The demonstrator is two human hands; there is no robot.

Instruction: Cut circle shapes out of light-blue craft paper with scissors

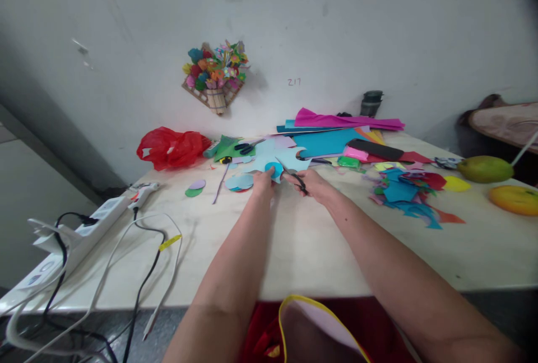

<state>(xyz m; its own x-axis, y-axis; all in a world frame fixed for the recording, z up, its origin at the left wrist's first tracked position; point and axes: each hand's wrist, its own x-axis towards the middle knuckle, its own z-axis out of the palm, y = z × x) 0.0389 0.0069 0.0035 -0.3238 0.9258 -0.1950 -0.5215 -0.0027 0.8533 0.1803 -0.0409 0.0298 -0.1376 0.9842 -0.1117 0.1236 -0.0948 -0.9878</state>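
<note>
My left hand (264, 181) is closed on a light blue paper sheet (269, 153) with a darker blue paper circle (274, 170) on top of it. In my right hand (313, 182) is a pair of scissors (299, 181) with dark handles, the blades pointing up and left at the paper beside the circle. A curved notch runs along the right part of the light blue sheet. Just left of my left hand lie several cut blue paper circles (239, 182). Farther left, a lilac and a green paper circle (194, 191) overlap on the table.
A power strip (79, 242) with cables (145, 273) lies at the left. A red plastic bag (172, 148) and second scissors (246, 148) sit behind. Coloured sheets (323, 142) are stacked at the back, paper scraps (406, 190) to the right, near a green fruit (485, 168) and yellow fruit (513, 200).
</note>
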